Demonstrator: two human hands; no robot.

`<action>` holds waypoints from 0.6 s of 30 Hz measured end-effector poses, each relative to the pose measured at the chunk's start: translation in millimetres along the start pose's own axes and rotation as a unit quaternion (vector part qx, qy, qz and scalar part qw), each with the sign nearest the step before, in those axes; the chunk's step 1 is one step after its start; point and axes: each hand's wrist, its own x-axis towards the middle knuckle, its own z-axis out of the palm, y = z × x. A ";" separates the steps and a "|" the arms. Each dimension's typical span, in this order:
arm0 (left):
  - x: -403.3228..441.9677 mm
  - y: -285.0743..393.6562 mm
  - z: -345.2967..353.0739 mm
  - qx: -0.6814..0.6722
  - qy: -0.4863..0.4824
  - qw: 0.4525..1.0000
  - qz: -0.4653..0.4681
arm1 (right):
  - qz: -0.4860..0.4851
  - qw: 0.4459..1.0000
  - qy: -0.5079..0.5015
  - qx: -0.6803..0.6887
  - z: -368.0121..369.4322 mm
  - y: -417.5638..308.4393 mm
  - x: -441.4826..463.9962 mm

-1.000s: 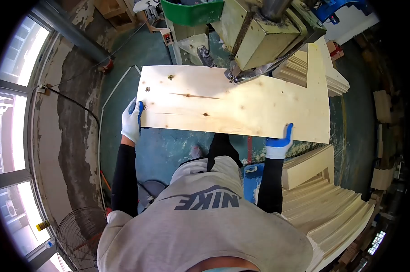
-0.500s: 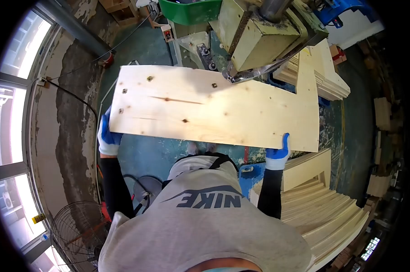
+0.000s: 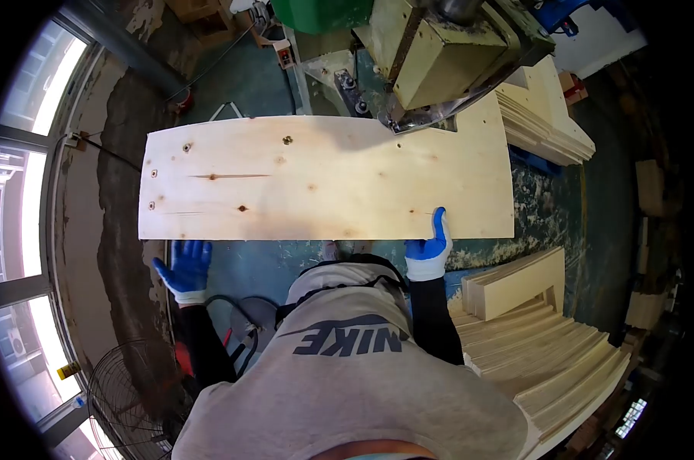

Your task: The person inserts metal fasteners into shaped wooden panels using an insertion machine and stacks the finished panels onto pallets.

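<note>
A large pale wooden board (image 3: 324,180) with dark knots lies across the view, its far edge partly under the head of a greenish machine (image 3: 447,69). My right hand (image 3: 431,241), in a blue and white glove, grips the near edge right of the middle, thumb on top and fingers hidden beneath. At the board's near left corner, my left hand (image 3: 186,268), gloved the same way, is spread with its palm up. Its fingertips are at the edge or just under it; contact cannot be made out.
Cut boards are stacked at the lower right (image 3: 546,345), and another stack (image 3: 542,126) stands behind the board on the right. A wire fan (image 3: 128,391) is at the lower left. Above are a green bin (image 3: 324,14) and a small switch box (image 3: 284,55).
The board has shifted left, its cutout now mostly behind the machine head. My right hand moved left with it. My left hand let go of the left end and opened below the near edge.
</note>
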 end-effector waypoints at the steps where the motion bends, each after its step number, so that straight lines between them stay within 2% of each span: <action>1: 6.5 -28.2 22.0 0.009 -0.053 0.998 -0.035 | -0.096 0.981 -0.024 -0.168 -5.1 17.4 -2.1; 2: 13.9 -67.0 50.8 0.016 -0.102 0.992 -0.066 | -0.185 0.923 -0.051 -0.333 -7.9 28.4 -4.1; 3: 21.4 -98.7 74.6 0.025 -0.103 0.992 -0.073 | -0.191 0.931 -0.063 -0.306 -3.4 33.2 -0.7; 4: 31.3 -125.4 96.2 0.034 -0.105 0.991 -0.077 | -0.100 0.980 -0.036 -0.167 1.3 34.2 4.9; 5: 43.2 -143.5 113.8 0.029 -0.114 0.987 -0.106 | -0.005 1.000 -0.010 -0.022 7.8 34.1 10.3; 6: 55.2 -155.2 128.4 0.026 -0.122 0.983 -0.136 | 0.093 0.988 0.018 0.122 15.0 33.7 13.4; 8: 79.6 -163.6 149.9 0.036 -0.030 0.981 -0.186 | 0.091 0.987 0.014 0.128 25.5 32.7 14.1; 9: 89.7 -169.6 158.1 -0.053 -0.010 0.978 -0.202 | 0.084 0.988 0.015 0.127 21.9 34.3 21.7; 12: 100.9 -169.3 167.6 0.018 0.034 0.976 -0.212 | 0.069 0.990 0.028 0.116 15.6 37.3 31.6; 15: 94.4 -168.3 181.4 0.024 0.044 0.977 -0.206 | 0.067 0.989 0.059 0.119 20.9 29.4 29.6; 17: 85.6 -171.8 191.1 0.040 0.063 0.982 -0.174 | 0.079 0.988 0.033 0.131 10.6 27.7 33.7; 18: 81.7 -172.7 182.1 0.027 0.079 0.978 -0.193 | 0.088 0.986 0.022 0.136 6.5 26.9 31.7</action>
